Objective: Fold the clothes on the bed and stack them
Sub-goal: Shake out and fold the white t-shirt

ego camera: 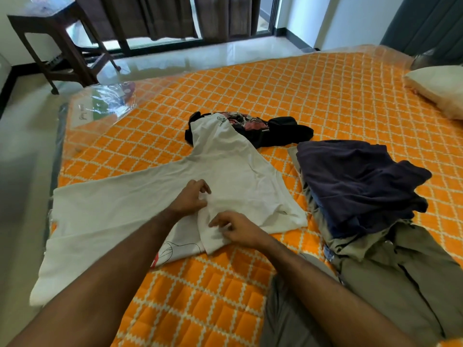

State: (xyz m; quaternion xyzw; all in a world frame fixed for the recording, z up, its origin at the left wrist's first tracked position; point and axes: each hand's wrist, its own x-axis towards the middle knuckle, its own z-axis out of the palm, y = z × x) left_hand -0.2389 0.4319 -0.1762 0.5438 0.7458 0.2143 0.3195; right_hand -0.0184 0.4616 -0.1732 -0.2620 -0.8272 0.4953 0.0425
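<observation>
Currently the white T-shirt (155,209) is lying spread across the bed (325,96), lower-left to centre of frame, flat so it can be folded. Left hand (190,199) is pinching a fold of its cloth near the middle; right hand (238,229) is gripping the hem corner just beside it, probably setting up the next fold. The folded stack (358,179) is sitting at the right, within reach for stacking. The unfolded dark clothes (270,131) are waiting at centre, behind the shirt.
</observation>
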